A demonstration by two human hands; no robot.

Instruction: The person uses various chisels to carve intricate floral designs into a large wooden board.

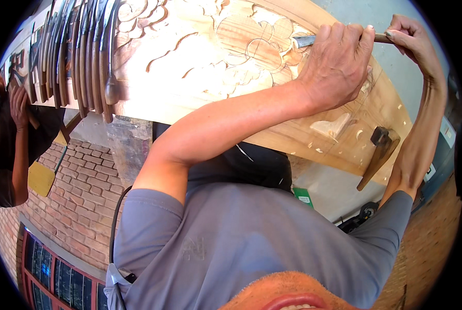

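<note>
Bright light, strongest on the upper left of the carved board [189, 89], glare bleaching its wood nearly white beside the row of tools [89, 67], thin shadows edging the carving, brick paving [81, 175] bowed by fisheye distortion, black rounded corners.

Chisels [88, 62] (plus shavings [359, 133]) on wooden board [156, 98]

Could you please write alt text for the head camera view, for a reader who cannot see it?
A person's left hand and right hand hold a wood-carving chisel, its blade over a wooden panel partly carved with curling shapes. Wood-handled carving tools lie in a row across the panel's left part; a co-worker's hand shows at far left.
</note>
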